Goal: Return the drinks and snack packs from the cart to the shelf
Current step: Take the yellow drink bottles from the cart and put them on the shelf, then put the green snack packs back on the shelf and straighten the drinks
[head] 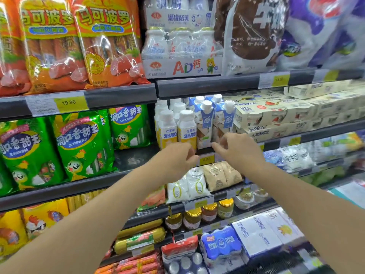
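White and yellow yogurt bottles (186,127) stand in rows on the middle shelf (209,153), next to blue and white cartons (206,123) with round white caps. My left hand (178,157) hangs just in front of the yellow bottles, its fingers loosely curled and holding nothing. My right hand (236,148) is at the base of the cartons, fingers loosely bent, with nothing in it. Both hands are close to the shelf's front edge. The cart is out of view.
Green sausage packs (83,143) fill the shelf to the left, orange ones (110,42) above. Cream yogurt multipacks (276,113) are stacked to the right. Below are white pouches (189,184), glass jars (209,212), and a blue bottle pack (221,244).
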Demonstrator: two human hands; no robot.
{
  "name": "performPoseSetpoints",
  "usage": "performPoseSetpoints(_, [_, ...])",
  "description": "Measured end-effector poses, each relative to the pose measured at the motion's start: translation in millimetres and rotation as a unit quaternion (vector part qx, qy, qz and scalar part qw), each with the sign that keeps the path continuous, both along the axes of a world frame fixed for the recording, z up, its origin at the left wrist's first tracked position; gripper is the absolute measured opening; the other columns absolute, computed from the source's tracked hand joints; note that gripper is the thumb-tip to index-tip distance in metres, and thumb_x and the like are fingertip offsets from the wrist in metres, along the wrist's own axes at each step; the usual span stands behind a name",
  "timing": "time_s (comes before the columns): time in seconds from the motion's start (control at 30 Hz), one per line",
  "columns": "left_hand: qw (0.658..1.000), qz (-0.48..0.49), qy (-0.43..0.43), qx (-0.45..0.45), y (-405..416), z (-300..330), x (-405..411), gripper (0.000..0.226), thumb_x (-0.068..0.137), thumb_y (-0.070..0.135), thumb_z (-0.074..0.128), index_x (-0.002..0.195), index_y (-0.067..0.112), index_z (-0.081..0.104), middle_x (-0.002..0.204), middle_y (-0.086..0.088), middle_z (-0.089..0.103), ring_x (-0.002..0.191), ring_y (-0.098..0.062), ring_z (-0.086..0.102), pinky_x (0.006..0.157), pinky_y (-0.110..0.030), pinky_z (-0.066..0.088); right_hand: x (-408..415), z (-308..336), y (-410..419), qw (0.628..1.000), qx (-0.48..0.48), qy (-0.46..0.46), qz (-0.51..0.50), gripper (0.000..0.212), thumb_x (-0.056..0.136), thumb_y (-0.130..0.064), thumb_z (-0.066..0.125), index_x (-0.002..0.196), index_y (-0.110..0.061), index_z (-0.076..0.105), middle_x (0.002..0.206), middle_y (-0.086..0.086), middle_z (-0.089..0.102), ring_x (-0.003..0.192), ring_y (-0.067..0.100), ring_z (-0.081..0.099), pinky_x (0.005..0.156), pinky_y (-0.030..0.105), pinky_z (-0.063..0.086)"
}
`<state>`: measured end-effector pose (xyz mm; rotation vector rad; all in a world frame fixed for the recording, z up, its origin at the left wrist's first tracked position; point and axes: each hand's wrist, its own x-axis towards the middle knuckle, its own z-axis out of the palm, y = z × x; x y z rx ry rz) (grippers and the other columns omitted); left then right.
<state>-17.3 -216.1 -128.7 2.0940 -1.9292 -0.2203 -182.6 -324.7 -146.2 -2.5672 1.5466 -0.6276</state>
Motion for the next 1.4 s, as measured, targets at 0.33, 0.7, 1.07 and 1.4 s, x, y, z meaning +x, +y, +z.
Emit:
performPoseSetpoints(0.33, [0.957, -0.233, -0.162, 0.07, -100, -31, -165, 0.052, 0.098, 0.046, 0.042, 0.134, 0.009, 0.044, 0.134, -0.017, 0.048, 0.12, -0.034, 0.046, 0.097, -0.044, 0.043, -195, -36, -3, 0.978, 0.061, 0.149, -0.135, 0.038, 0.094, -0.049, 0.052, 0.102, -0.013, 0.06, 0.105, 0.006, 0.062, 0.105, 0.03, 0.061, 0.083, 0.039, 0.052])
performPoseSetpoints(0.7, [0.891, -0.409, -0.189, 0.053, -155, -58, -439, 0.059, 0.097, 0.051, 0.043, 0.134, 0.006, 0.045, 0.133, -0.018, 0.049, 0.121, -0.036, 0.048, 0.097, -0.045, 0.044, -481, -81, 31, 0.913, 0.164, 0.167, -0.333, 0.054, 0.093, -0.051, 0.051, 0.132, -0.013, 0.051, 0.131, 0.01, 0.054, 0.119, 0.031, 0.053, 0.093, 0.042, 0.049])
performPoseSetpoints(1.07, [0.829, -0.522, -0.179, 0.093, -159, -96, -704, 0.063, 0.096, 0.051, 0.044, 0.142, 0.007, 0.039, 0.14, -0.015, 0.043, 0.129, -0.034, 0.042, 0.104, -0.048, 0.04, -712, -122, 83, 0.857, 0.22, 0.107, -0.453, 0.055, 0.087, -0.051, 0.057, 0.126, -0.012, 0.054, 0.125, 0.011, 0.056, 0.117, 0.031, 0.054, 0.097, 0.043, 0.047])
performPoseSetpoints(1.4, [0.796, -0.559, -0.189, 0.133, -220, -148, -823, 0.066, 0.097, 0.051, 0.044, 0.148, 0.01, 0.033, 0.147, -0.012, 0.038, 0.134, -0.031, 0.038, 0.107, -0.047, 0.039, -804, -160, 36, 0.842, 0.25, 0.071, -0.474, 0.041, 0.092, -0.04, 0.058, 0.124, -0.014, 0.054, 0.123, 0.008, 0.054, 0.117, 0.027, 0.05, 0.101, 0.041, 0.043])
